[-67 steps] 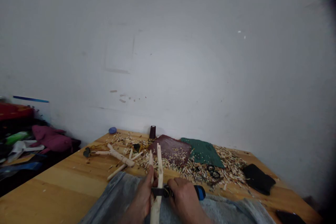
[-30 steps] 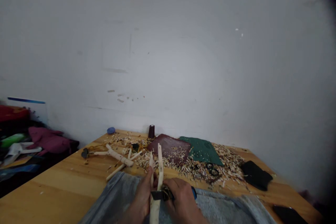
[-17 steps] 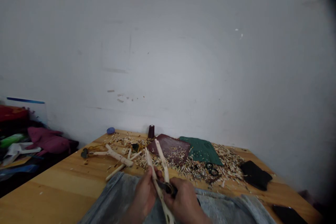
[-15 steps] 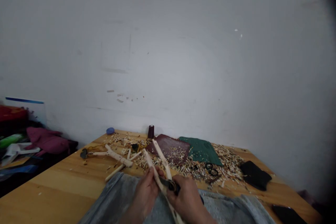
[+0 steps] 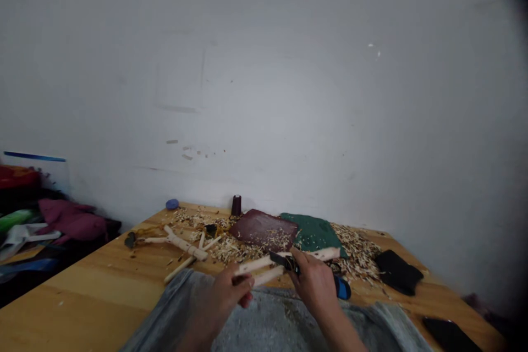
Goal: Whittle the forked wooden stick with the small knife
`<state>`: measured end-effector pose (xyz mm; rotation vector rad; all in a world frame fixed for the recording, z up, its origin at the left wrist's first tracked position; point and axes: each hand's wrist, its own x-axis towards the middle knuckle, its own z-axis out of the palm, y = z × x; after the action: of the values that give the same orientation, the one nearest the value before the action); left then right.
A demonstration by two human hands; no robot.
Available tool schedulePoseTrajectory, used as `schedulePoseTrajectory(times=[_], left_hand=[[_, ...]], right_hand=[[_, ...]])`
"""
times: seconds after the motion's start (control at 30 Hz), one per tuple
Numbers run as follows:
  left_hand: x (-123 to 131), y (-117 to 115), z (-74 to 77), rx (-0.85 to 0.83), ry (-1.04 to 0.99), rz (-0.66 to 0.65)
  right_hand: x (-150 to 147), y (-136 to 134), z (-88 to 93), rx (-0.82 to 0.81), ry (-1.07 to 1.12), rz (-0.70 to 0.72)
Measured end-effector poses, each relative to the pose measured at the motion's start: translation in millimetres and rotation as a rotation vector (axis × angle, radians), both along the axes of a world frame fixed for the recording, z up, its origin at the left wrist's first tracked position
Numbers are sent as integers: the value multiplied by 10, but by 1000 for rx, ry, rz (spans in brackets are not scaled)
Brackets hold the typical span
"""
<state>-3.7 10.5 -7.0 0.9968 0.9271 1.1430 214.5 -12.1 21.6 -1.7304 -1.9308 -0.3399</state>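
One pale forked wooden branch [image 5: 256,265], gripped in left hand [image 5: 228,292], right hand [image 5: 315,284] clasping blue-and-black-handled knife [image 5: 280,259], blade across branch

Left forearm [image 5: 200,322] and right forearm [image 5: 336,320] bare as far as visible. Faded grey cloth [image 5: 256,322] below, blotchy; can't tell if worn.

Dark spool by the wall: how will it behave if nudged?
The dark spool would probably tip easily, standing upright on a narrow base. Once over, it may roll in an arc, as its rounded body seems to narrow upward.
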Motion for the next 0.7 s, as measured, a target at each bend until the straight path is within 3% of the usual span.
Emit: schedulePoseTrajectory(times=[0.1,0.17,0.3,0.5,0.7], left_hand=[[55,-124,-38,77,223,-318],[116,-208,-50,30,245,-418],[212,-284,-44,-6,204,-397],[220,-175,-41,-19,97,-267],[220,-103,-67,-42,6,-202]], right_hand=[[-6,27,-39,10,-9,19],[-10,39,-57,12,-12,25],[41,67,-70,42,66,-61],[154,113,-48,-37,174,-278],[-107,74,-130,-206,-4,-103]])
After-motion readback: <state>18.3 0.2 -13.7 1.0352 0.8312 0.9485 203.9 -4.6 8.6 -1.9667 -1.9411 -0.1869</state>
